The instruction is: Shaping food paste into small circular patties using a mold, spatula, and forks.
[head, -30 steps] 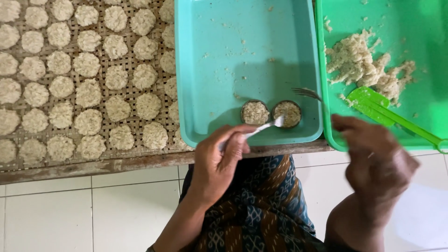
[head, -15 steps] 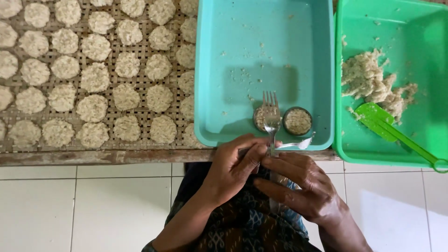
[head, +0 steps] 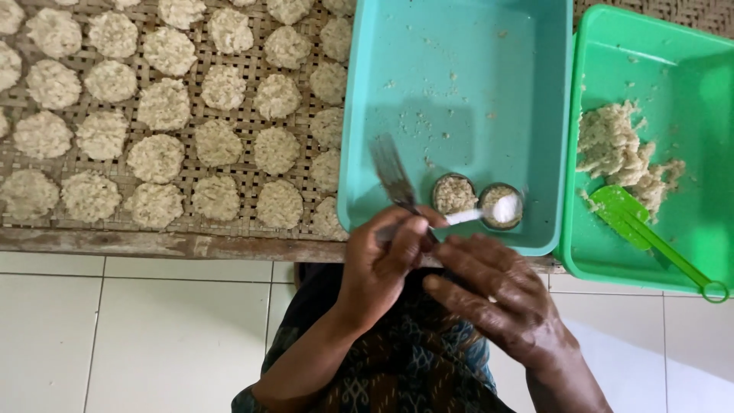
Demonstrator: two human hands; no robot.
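White floor tiles (head: 138, 336) run under the edge of a worn wooden table (head: 153, 243), and on top lies a woven bamboo mat (head: 183, 164) covered in rows of pale, flattened rice cakes (head: 157, 158), set close together but mostly apart from one another. Just beside the mat, at the table's near edge, sits a teal plastic tray (head: 459, 92), speckled with crumbs, with two small round metal moulds (head: 454, 194) side by side in its near corner, both filled with the same pale mixture. To the right of it stands a green plastic tray (head: 688, 153) holding a loose heap of rice mixture (head: 615, 149), with a green plastic spatula (head: 650, 233) lying slantwise next to the heap, its handle pointing toward the near right corner. The person sits at the table in patterned dark cloth (head: 405, 359), both hands meeting over the teal tray's near rim. The left hand (head: 386, 264) is closed around a metal fork (head: 394, 176), whose tines stick up over the tray and look blurred. The right hand (head: 497, 294) lies flatter, fingers stretched toward the left one; a white spoon (head: 489, 210) reaches from between the hands to the right-hand mould, though I cannot tell which hand grips its handle.
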